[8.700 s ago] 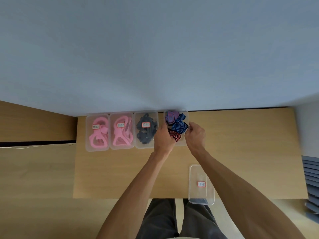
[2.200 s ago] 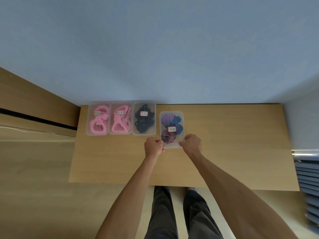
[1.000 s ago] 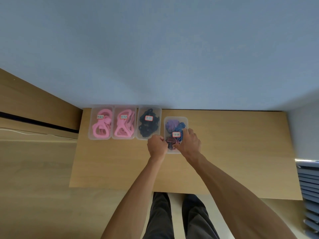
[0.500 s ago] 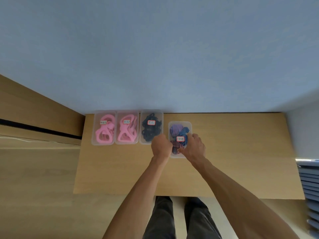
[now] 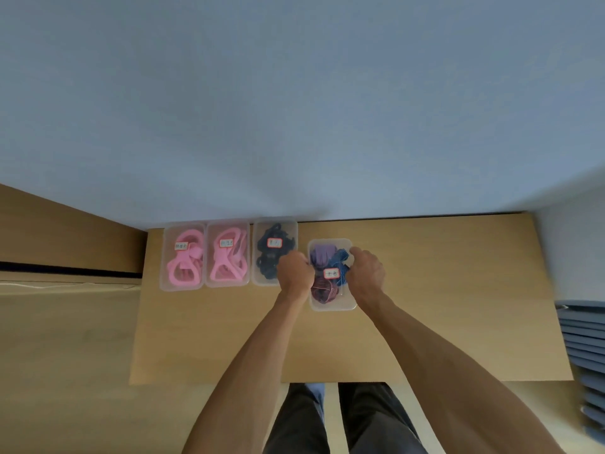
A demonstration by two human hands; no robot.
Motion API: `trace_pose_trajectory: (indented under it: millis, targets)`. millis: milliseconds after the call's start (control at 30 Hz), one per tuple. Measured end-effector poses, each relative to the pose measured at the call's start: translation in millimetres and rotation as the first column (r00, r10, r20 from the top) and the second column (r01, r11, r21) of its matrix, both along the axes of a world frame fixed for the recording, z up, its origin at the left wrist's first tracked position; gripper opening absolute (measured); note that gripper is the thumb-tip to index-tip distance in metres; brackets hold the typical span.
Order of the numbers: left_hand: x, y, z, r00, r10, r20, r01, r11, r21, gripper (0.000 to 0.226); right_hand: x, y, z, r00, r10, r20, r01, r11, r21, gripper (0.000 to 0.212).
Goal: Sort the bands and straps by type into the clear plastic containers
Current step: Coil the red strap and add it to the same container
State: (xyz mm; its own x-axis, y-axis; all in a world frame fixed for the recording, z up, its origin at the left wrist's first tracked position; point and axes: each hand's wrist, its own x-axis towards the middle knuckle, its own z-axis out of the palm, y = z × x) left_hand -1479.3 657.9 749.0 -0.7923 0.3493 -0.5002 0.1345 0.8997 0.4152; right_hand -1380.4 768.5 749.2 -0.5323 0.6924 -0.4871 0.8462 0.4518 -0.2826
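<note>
We find the lidded clear container (image 5: 331, 303) of purple, blue and red striped bands on the counter (image 5: 442, 290), set apart right of a row of three containers: two of pink straps (image 5: 182, 257) (image 5: 228, 255), one of black bands (image 5: 270, 247). Left hand (image 5: 295, 272) and right hand (image 5: 366, 272) grip its sides, fingers curled.

I see both hands on the lidded container (image 5: 331, 304) w/ mixed striped bands: left hand (image 5: 295, 271) gripping its left edge, right hand (image 5: 366, 272) its right. It sits apart from 3 lidded boxes, two w/ pink straps (image 5: 183, 263), one w/ black bands (image 5: 269, 253), on the wooden table (image 5: 442, 290).
</note>
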Motion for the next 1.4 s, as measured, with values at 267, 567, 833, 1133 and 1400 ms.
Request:
trace_pose_trajectory:
  millis: [267, 567, 833, 1133, 1400]
  targets:
    - [-1, 9, 4, 0.963, -0.247, -0.106, 0.245, 0.969, -0.026, 0.047, -10, 7, 0, 0.993, 0.117, 0.004, -0.116, 0.990, -0.080, 0.059]
    - [-10, 11, 10, 0.955, -0.288, -0.064, 0.283, 0.956, -0.070, 0.045, -1, 1, -1, 0.991, 0.127, -0.044, -0.133, 0.974, -0.186, 0.081]
    - [1, -10, 7, 0.909, -0.352, -0.225, 0.320, 0.933, -0.166, 0.051, 9, -14, -6, 0.946, 0.320, -0.059, -0.322, 0.946, -0.027, 0.097]
    - [-35, -53, -2, 0.953, -0.176, -0.248, 0.094, 0.946, -0.311, 0.079, -43, -19, -1, 0.958, 0.277, 0.070, -0.280, 0.959, 0.036, 0.099]
    - [-60, -75, -7, 0.990, 0.086, -0.109, -0.115, 0.945, -0.306, 0.124, -68, -22, -8, 0.969, 0.241, 0.059, -0.240, 0.970, -0.030, 0.100]
